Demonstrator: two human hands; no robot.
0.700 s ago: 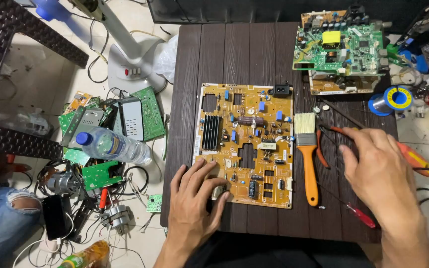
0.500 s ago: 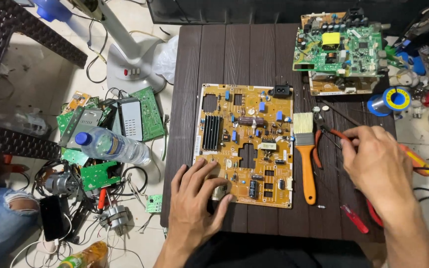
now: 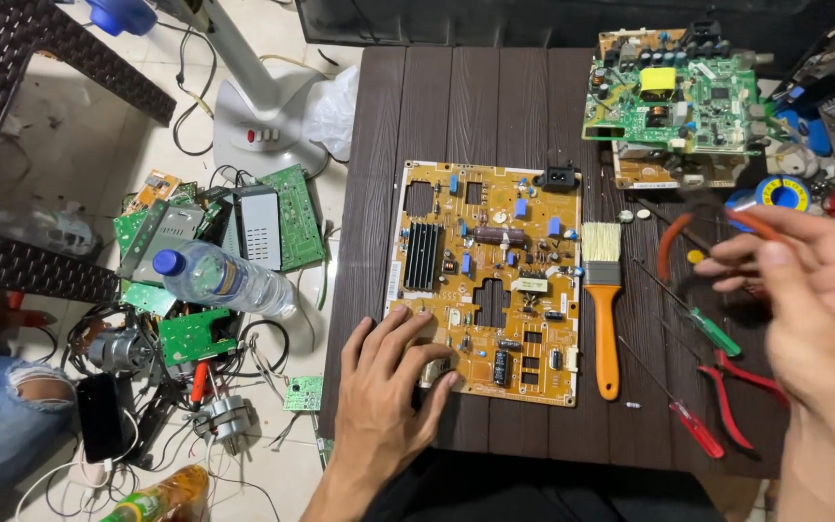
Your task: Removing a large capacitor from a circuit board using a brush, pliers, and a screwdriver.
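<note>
- Makeshift electronics repair spot, likely at home.
- Centre: circuit board [image 3: 488, 280] on dark table [image 3: 456, 106], brush [image 3: 605, 309], screwdrivers [image 3: 693, 314].
- Left floor: scrap boards [image 3: 292, 217], wires, bottle [image 3: 219, 280].
- Upper right: solder reel [image 3: 785, 191].

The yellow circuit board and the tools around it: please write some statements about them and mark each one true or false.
1. The left hand rests on the lower left corner of the yellow circuit board. True.
2. The brush has a blue handle. False: its handle is orange.
3. The brush lies to the right of the yellow circuit board. True.
4. The right hand lies flat on the table. False: it is raised, blurred, with an orange-handled tool at its fingers.
5. The water bottle stands upright on the table. False: it lies on its side on the floor clutter.
</note>
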